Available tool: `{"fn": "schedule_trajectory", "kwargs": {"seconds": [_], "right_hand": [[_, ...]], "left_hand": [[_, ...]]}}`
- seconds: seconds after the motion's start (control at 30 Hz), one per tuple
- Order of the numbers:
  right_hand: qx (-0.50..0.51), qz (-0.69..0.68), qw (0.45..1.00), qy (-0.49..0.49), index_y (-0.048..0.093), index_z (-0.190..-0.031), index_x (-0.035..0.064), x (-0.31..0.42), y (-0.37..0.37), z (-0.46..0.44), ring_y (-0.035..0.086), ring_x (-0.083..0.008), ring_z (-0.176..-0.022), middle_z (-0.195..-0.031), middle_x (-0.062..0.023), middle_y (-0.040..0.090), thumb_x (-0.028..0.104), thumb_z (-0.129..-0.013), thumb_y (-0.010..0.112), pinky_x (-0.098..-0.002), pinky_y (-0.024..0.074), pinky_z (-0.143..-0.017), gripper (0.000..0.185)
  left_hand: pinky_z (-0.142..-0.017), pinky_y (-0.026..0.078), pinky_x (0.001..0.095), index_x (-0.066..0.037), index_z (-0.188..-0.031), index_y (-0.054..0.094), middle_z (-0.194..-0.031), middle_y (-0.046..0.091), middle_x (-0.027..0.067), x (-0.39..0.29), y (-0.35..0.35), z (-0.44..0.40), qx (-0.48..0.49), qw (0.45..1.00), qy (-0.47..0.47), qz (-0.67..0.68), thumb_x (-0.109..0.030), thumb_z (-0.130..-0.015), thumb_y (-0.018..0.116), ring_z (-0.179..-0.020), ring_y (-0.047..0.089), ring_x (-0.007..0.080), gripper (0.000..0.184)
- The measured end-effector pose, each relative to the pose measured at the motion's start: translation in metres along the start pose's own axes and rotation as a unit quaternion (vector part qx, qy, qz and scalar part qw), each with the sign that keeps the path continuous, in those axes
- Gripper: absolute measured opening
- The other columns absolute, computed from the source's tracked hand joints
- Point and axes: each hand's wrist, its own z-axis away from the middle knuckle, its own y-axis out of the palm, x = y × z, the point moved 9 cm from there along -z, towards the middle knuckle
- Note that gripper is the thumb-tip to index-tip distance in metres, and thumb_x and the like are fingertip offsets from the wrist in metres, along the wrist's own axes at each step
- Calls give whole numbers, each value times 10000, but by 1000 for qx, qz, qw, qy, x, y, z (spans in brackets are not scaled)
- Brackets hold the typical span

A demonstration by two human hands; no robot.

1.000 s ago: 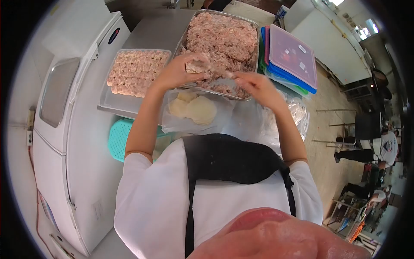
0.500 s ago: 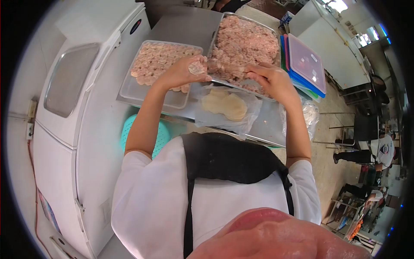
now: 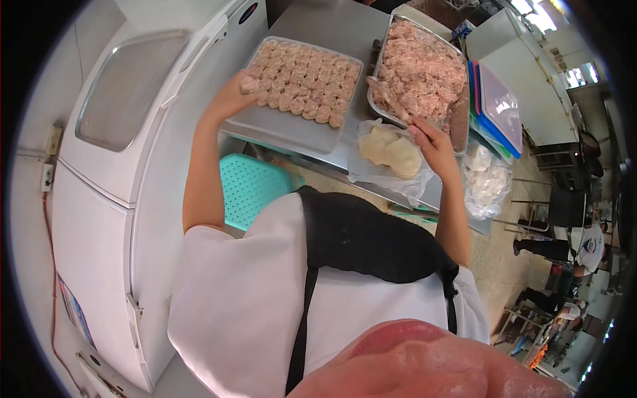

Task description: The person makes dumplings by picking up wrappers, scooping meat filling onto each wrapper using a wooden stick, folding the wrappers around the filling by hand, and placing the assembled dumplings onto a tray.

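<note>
Upper left of centre, the left hand (image 3: 232, 97) is curled round a dumpling (image 3: 249, 84) beside the tray (image 3: 285, 134), while the right hand (image 3: 432, 144), well apart, grips a smeared utensil (image 3: 391, 98) over the meat pan (image 3: 459, 129), presumably kept close for easy reach.

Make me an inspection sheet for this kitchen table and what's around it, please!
Surface: metal table.
Job's things: tray with rows of filled pieces; pan of pink mince; round wrappers on plastic.
Clutter: stacked coloured lids, plastic bag.
Left hand: holds a piece by the tray's left edge.
Right hand: holds a mince-smeared utensil at the pan.
Cables: reddish cord along the wall.
Surroundings: white appliance, teal plastic stool, people in the background.
</note>
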Motion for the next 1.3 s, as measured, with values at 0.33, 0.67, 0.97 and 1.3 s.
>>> {"fn": "schedule_trajectory", "kwargs": {"seconds": [0.33,0.67,0.97,1.3], "right_hand": [[-58,-176,967,173,620,-1183,49,-49,0,60,375,-2,-476,-634,57,479,231,-954,545,-161,279,-427,302],[-60,-163,968,181,603,-1204,51,-48,-9,64,371,-8,-482,-653,62,458,252,-958,536,-157,275,-430,325],[5,64,996,56,636,-1126,43,-55,-30,32,617,-225,-682,-812,-88,660,207,-909,580,-324,463,-624,278],[89,540,836,33,702,-735,50,-138,-117,-32,672,-309,-742,-790,-143,685,239,-810,591,-423,523,-627,233]], "left_hand": [[-939,398,450,-115,-1096,588,-1264,480,134,53,0,0,-164,907,50,-384,-208,-677,741,-1167,456,314,457],[-1006,330,481,-160,-1095,559,-1384,409,141,61,-3,-4,-180,906,89,-374,-225,-637,798,-1283,359,332,520],[-1008,330,492,-147,-1050,571,-1366,410,185,52,9,-20,-187,890,54,-412,-176,-663,774,-1261,367,380,438],[-942,404,412,-85,-1049,594,-1084,594,118,-155,172,10,-13,946,313,-84,-197,-787,676,-1075,530,317,297]]}}
